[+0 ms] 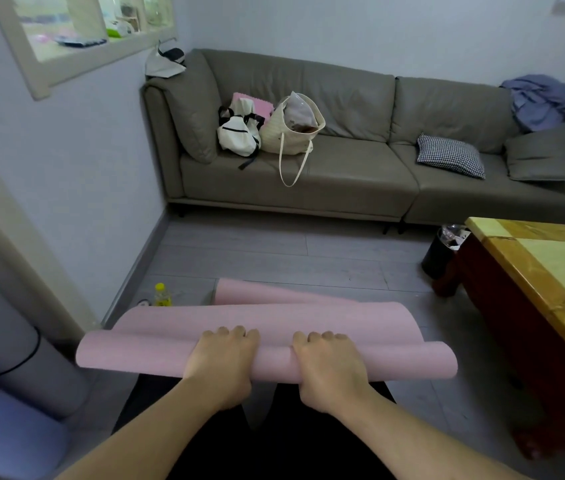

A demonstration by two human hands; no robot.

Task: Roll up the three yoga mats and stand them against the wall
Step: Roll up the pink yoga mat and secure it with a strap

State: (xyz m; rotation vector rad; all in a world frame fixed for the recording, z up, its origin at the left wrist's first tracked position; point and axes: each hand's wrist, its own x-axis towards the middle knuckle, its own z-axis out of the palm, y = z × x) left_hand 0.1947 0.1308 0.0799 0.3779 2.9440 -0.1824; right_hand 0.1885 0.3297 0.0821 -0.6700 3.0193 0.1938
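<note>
Under both hands, the pink mat (pixel 267 355) lies half rolled on the floor (pixel 274 258). Left hand (pixel 220 362) and right hand (pixel 329 365) curl over the roll, gripping it. Best keep even pressure and square edges, rolling tight toward the loose end beyond the fingers.

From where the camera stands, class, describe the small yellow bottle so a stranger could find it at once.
Start at the grey sofa against the far wall, then follow the left wall's skirting toward the camera. The yellow bottle stands upright on the floor by that skirting, just beyond the left end of the pink yoga mat. It is the only yellow thing on the floor.
</note>
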